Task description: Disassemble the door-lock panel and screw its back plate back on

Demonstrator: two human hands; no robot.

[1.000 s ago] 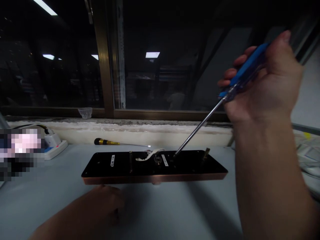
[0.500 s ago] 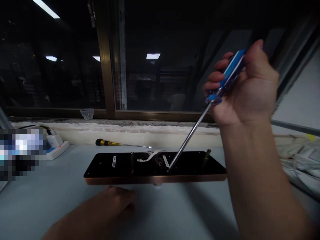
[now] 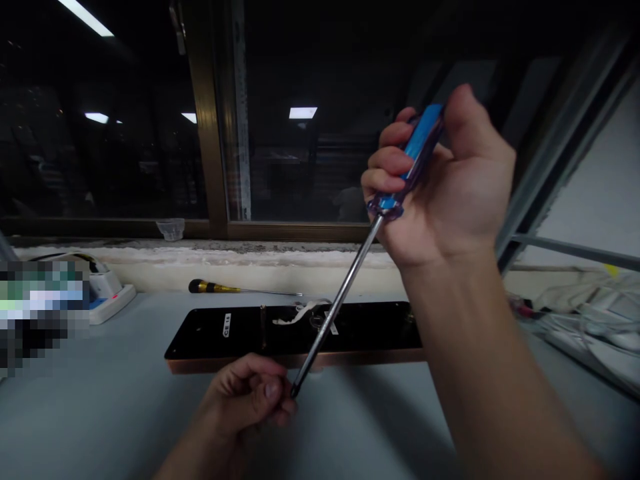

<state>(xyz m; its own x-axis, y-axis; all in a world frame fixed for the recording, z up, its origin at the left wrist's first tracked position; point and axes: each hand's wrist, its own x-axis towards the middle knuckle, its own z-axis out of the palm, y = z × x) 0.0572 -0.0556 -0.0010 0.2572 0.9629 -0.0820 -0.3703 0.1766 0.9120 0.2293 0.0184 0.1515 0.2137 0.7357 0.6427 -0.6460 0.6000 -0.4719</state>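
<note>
My right hand (image 3: 440, 180) is wrapped round the blue and clear handle of a screwdriver (image 3: 345, 290), raised above the table with its long metal shaft slanting down to the left. The dark tip of the shaft meets the fingers of my left hand (image 3: 250, 393). Those fingers are curled and pinched together; whatever they hold is too small or hidden to make out. Behind both hands lies a long black panel with a copper-coloured edge (image 3: 215, 363). It bears a post (image 3: 263, 327), a white ribbon cable (image 3: 300, 313) and a "CE 15" label (image 3: 227, 325). My right forearm covers the panel's right end.
A second screwdriver with a black and yellow handle (image 3: 215, 287) lies behind the panel. At the left stands a white power strip (image 3: 115, 303) beside a pixelated area. A small clear cup (image 3: 171, 229) sits on the window ledge. Cables in clear bags (image 3: 590, 327) lie at the right.
The screwdriver in my right hand has moved left and its tip has come off the panel to my left fingers. My left hand has turned and risen slightly, fingers now pinched.
</note>
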